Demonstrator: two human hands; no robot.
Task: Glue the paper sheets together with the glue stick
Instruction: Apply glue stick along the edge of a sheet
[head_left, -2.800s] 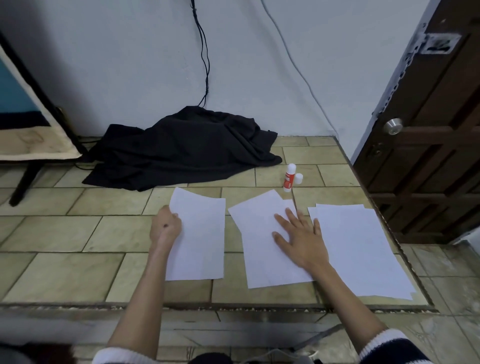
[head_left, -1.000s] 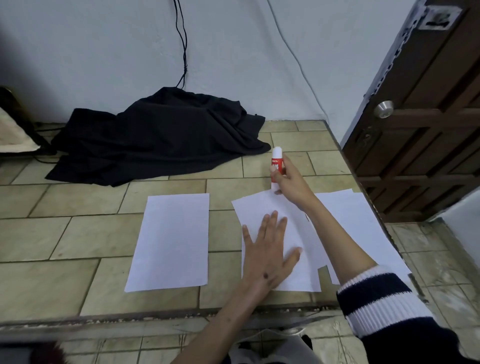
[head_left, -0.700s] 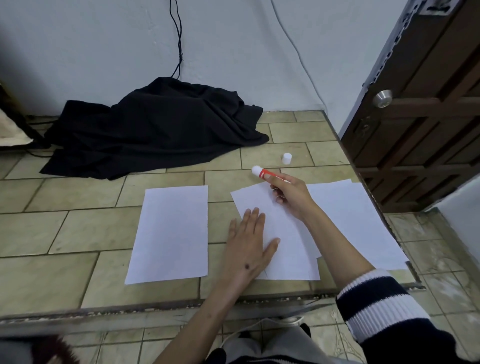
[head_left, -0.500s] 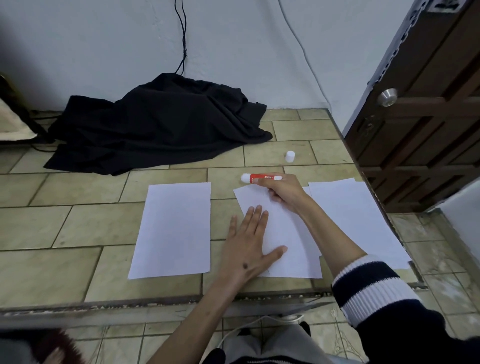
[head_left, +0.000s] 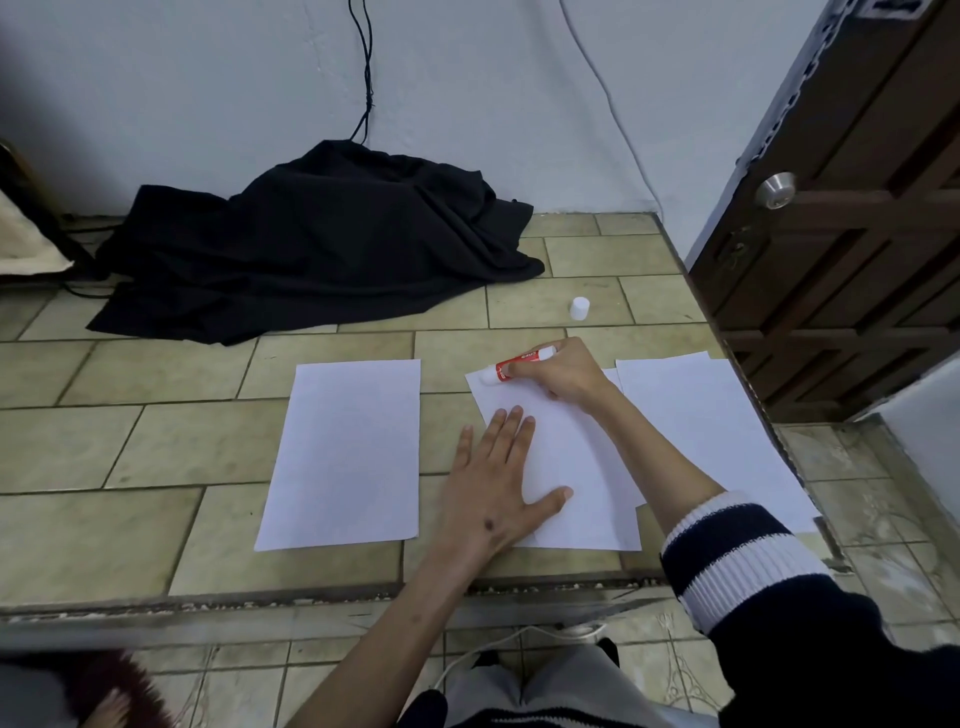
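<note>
Three groups of white paper lie on a tiled counter: a single left sheet (head_left: 343, 452), a middle sheet (head_left: 576, 467) and a stack at the right (head_left: 717, 431). My left hand (head_left: 493, 493) lies flat with spread fingers on the middle sheet's left part. My right hand (head_left: 561, 374) grips a red and white glue stick (head_left: 519, 364), tilted nearly flat, with its white tip touching the middle sheet's far left corner. The glue stick's white cap (head_left: 579, 307) stands alone on the tiles behind.
A crumpled black cloth (head_left: 322, 244) lies at the back against the wall, with cables hanging above it. A dark wooden door (head_left: 852, 208) with a metal knob stands at the right. The counter's front edge (head_left: 311, 597) runs near my body.
My right hand picked up the glue stick, left its cap on the tiles, and lowered its tip onto the middle sheet's far corner. My left hand moved from the left sheet onto the middle one.
</note>
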